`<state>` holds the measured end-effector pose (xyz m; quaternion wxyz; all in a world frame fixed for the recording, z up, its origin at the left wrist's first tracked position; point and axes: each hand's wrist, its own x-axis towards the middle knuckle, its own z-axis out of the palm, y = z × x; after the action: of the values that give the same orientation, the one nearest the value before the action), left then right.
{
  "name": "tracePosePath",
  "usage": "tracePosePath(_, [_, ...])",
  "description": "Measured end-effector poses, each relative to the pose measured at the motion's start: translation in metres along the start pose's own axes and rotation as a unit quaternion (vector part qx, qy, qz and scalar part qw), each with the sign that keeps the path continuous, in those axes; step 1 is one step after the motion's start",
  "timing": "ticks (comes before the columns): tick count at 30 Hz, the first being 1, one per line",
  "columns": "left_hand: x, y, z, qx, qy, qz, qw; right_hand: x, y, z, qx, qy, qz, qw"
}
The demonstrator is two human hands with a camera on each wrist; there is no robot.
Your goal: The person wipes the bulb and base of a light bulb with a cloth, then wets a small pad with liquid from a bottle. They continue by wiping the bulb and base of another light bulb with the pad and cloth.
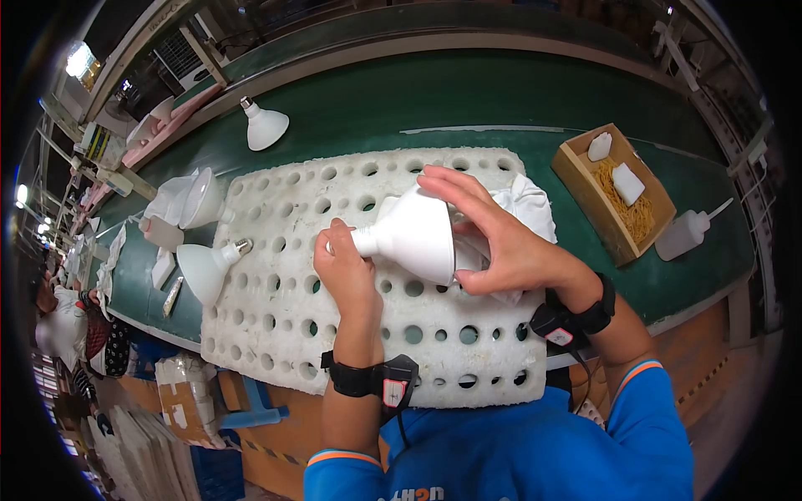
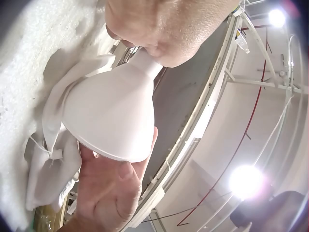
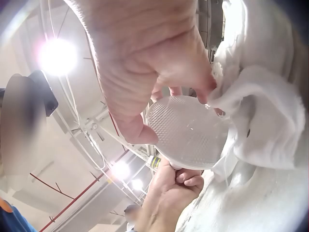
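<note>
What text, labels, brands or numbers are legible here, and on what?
None reads with certainty.
Blue shirt: chest lettering, upside down and cut off by the frame edge.
Wrist-device stickers, both wrists: red-edged, print too small.
Yellow-and-white panel, far left: too small.
Overhead beam, upper left: faint scrawl, illegible.
White bulb in the left hand: no visible markings.

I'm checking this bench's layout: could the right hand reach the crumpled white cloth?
Probably yes: the cloth lies right beside the right hand, with nothing visibly between them. But that hand holds the white, cone-shaped bulb, so would likely need to release it first.
</note>
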<state>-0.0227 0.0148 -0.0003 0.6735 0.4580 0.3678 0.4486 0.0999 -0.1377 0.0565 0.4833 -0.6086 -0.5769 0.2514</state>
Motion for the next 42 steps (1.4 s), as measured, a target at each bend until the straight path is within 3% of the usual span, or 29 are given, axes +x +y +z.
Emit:
tracePosePath(6, [-0.003,0.005,0.000,0.006,-0.004,-0.021,1.000,0.003,0.006,-0.004,0.021,-0.009,-0.014,1.000])
tracePosePath(15, [-0.005,0.001,-0.003,0.048,-0.043,0.061,0.996,-0.003,0.006,-0.008,-0.139,0.028,-0.063,0.988])
tracePosePath(27, [-0.006,-0.002,-0.003,0.033,-0.037,0.078,0.996,-0.001,0.009,-0.006,0.131,0.011,0.005,0.991])
tracePosePath(33, [-0.007,-0.001,-0.005,0.037,-0.061,0.084,0.994,-0.004,0.012,-0.006,0.060,0.017,-0.017,0.998])
tracePosePath(42, [-0.009,0.000,-0.001,0.047,-0.070,0.111,0.990,0.000,0.014,-0.019,0.131,0.026,0.071,0.988])
